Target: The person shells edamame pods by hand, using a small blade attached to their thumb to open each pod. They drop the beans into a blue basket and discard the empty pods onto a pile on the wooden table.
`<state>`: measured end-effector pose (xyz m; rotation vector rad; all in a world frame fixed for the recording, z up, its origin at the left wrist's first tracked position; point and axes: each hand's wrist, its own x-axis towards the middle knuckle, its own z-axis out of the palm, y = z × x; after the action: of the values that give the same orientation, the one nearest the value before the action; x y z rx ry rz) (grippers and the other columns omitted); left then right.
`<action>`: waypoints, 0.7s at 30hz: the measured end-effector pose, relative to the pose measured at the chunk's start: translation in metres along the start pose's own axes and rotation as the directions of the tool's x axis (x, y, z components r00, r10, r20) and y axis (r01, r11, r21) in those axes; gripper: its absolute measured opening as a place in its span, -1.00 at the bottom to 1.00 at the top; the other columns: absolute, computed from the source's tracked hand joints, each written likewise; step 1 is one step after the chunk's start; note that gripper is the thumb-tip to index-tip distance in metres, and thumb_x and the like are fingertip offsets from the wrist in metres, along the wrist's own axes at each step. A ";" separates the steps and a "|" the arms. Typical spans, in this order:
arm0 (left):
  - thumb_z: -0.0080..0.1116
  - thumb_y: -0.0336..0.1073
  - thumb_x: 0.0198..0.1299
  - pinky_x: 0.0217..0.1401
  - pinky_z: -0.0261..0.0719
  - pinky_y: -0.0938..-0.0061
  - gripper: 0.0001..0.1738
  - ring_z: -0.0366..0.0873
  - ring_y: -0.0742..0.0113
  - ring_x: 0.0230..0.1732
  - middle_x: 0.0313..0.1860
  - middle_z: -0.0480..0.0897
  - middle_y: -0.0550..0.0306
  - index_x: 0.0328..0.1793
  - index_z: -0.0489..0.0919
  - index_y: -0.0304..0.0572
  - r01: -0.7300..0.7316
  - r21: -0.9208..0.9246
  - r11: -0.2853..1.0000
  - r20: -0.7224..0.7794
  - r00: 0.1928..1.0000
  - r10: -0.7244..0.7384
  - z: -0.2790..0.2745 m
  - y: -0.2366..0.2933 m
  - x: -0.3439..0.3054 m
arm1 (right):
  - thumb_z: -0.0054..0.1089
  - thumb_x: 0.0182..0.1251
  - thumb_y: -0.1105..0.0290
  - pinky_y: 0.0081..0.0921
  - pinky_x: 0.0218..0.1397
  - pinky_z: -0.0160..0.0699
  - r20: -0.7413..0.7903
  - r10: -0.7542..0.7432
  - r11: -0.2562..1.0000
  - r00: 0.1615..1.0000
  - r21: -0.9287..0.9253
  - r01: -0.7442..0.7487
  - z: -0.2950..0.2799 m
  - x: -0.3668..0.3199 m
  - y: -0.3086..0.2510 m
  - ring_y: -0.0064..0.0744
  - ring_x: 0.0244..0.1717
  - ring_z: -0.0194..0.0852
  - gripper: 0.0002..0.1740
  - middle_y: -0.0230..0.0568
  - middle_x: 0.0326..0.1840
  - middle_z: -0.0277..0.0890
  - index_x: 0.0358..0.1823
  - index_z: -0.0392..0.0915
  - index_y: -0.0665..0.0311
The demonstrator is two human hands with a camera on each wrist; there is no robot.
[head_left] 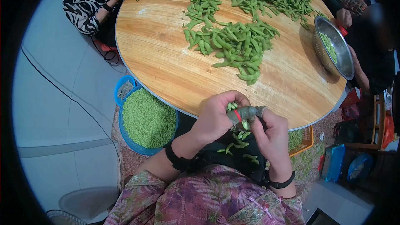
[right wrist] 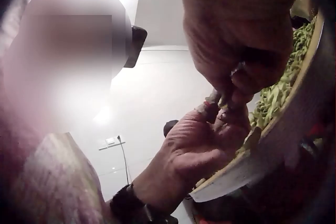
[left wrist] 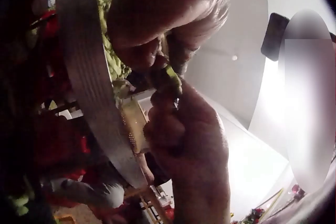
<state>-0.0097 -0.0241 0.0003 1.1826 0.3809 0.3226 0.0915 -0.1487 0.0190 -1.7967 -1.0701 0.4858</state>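
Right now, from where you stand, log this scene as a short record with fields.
left hand: left hand, fingers curled round a green pod
right hand: right hand, fingertips pinching at the same pod
finger cover: grey cover with a red band, on a left-hand digit
surface: round wooden table
on table: heaped green pods; metal colander near the edge, some beans inside
beside table: blue basket of shelled beans
on lap: a few loose pods
unclear: whether the held pod is opened
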 end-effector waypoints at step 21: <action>-0.31 -0.07 0.37 -0.22 0.38 0.64 -0.46 0.39 0.27 -0.07 -0.14 0.43 0.01 0.15 0.30 -0.48 0.077 -0.757 0.649 0.013 0.995 -0.102 -0.017 0.000 0.008 | 0.22 0.09 0.50 -0.63 -0.51 0.36 0.216 0.047 0.992 0.975 0.104 -0.071 -0.019 -0.003 -0.003 -0.60 -0.60 0.41 -0.89 -0.25 -0.61 0.49 -0.35 0.55 0.37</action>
<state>-0.0104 -0.0060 -0.0062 0.3169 0.2797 0.3636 0.1018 -0.1605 0.0300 -1.7099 -1.1141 0.7744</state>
